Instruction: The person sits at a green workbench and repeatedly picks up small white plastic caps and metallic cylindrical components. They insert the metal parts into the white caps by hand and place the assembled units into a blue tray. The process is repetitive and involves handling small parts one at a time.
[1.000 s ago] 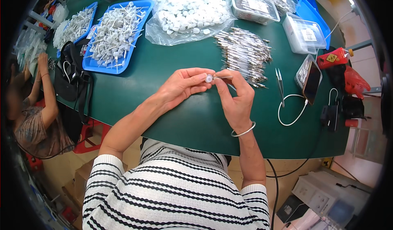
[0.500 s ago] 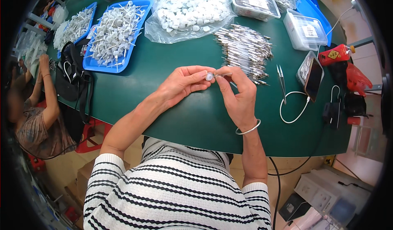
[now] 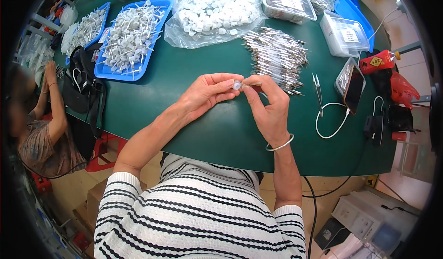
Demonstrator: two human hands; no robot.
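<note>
Between thumb and fingers, my left hand [image 3: 210,92] pinches a small white translucent plastic cap [image 3: 236,85]. Close on its right, my right hand [image 3: 269,103] holds a thin metal rod [image 3: 253,83] in a pinch, its near end at the cap. Whether the rod's tip is inside the cap is too small to tell. Beyond my right hand lies a pile of similar thin metal rods [image 3: 277,58]. A clear bag of white caps [image 3: 217,17] lies at the far middle of the green table [image 3: 203,134].
A blue tray [image 3: 134,77] of capped rods stands at left, beside a black bag [image 3: 85,81]. To the right lie tweezers [image 3: 317,93], a phone [image 3: 354,88] with a white cable, and a lidded plastic box [image 3: 344,35]. A co-worker [image 3: 48,125] sits at far left.
Both hands stay almost still, with the cap and rod still held together. The view has shifted very slightly.
</note>
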